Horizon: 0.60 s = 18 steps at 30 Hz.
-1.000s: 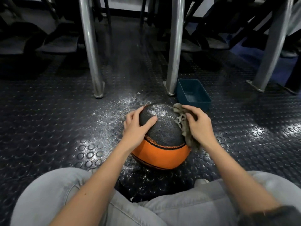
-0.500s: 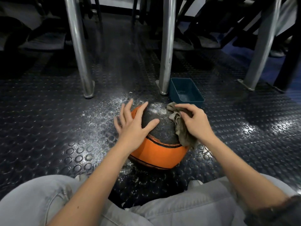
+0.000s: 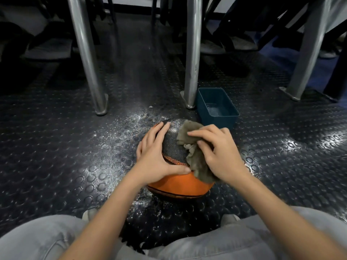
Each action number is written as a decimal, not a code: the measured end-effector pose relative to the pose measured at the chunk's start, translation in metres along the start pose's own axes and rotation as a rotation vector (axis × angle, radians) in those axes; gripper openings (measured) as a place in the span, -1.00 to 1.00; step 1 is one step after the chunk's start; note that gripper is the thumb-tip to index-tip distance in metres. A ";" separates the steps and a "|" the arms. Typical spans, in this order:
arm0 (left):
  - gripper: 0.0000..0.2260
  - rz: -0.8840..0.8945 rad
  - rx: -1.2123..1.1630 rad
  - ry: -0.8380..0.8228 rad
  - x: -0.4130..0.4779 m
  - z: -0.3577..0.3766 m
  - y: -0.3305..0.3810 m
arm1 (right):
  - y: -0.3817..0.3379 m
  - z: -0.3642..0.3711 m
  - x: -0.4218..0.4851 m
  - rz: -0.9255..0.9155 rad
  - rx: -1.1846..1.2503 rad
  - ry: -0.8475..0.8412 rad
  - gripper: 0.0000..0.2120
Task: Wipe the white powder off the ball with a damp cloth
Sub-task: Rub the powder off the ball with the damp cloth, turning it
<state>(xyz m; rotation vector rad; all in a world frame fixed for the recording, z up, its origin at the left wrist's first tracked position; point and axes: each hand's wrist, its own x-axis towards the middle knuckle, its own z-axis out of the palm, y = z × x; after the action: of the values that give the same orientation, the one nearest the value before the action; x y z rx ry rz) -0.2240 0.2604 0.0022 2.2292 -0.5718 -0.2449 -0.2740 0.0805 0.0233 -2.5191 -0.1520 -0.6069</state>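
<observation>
Ball (image 3: 176, 182) on floor (image 3: 75, 156), black half up and away, orange half nearest. Left grip (image 3: 155, 156) flat on it, fingers released; right grip (image 3: 221, 156) clasps cloth (image 3: 187, 132), which is draped from top to near-right.

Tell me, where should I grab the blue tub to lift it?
Take the blue tub by its right long rim, thumb inside, coming from above on the right. It stands upright and open-topped, and a metal leg crowds its left side. It seems to hold water, so keep it level.
</observation>
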 end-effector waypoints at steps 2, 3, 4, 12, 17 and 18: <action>0.12 -0.003 -0.032 -0.015 0.000 -0.003 -0.002 | 0.015 -0.001 0.006 0.019 0.001 -0.035 -0.70; 0.11 -0.008 -0.041 -0.025 -0.001 -0.004 -0.002 | 0.026 0.000 0.011 0.117 0.032 -0.026 -0.68; 0.11 -0.010 -0.047 -0.030 0.000 -0.005 -0.001 | 0.036 0.001 0.016 0.244 0.079 -0.021 -0.67; 0.13 -0.052 -0.057 0.020 -0.005 -0.005 0.004 | 0.004 0.014 0.000 0.131 -0.019 0.109 -0.69; 0.12 -0.054 -0.057 0.015 -0.005 -0.004 0.005 | 0.030 0.012 0.002 0.083 0.007 0.080 -0.69; 0.12 -0.050 -0.059 0.011 -0.004 -0.003 0.006 | 0.039 0.011 0.006 0.228 0.085 0.090 -0.69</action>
<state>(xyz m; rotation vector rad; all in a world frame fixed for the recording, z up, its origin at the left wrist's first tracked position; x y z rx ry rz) -0.2281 0.2610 0.0088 2.1884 -0.4967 -0.2712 -0.2554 0.0534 -0.0004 -2.3787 0.1378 -0.6054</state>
